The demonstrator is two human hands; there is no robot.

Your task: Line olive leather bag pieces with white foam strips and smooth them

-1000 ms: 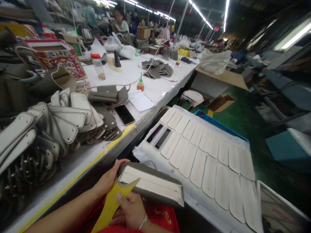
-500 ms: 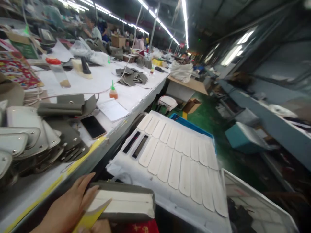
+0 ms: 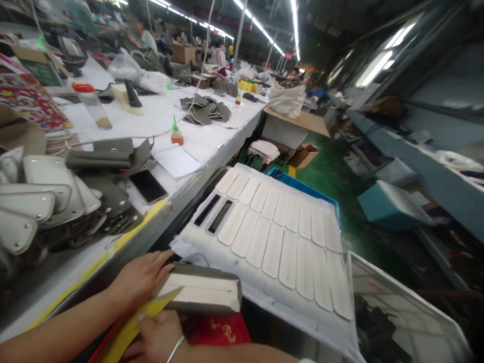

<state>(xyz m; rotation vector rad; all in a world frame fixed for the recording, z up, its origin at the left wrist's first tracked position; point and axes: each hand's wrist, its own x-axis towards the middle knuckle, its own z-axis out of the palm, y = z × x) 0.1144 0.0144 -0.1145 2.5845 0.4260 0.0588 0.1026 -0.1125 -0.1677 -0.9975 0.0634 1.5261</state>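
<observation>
— Where's the grey folded piece (image 3: 204,291)?
— Low, beside the counter (image 3: 124,247). Left hand (image 3: 138,279) grips its near end; right hand (image 3: 159,338) clasps a yellow tool (image 3: 132,325) against it.

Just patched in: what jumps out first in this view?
At bottom centre, the left hand grips a grey folded piece while the right hand presses a yellow tool against it. Just beyond lies a white sheet with rows of pale strips; grey pieces crowd the table at left.
</observation>
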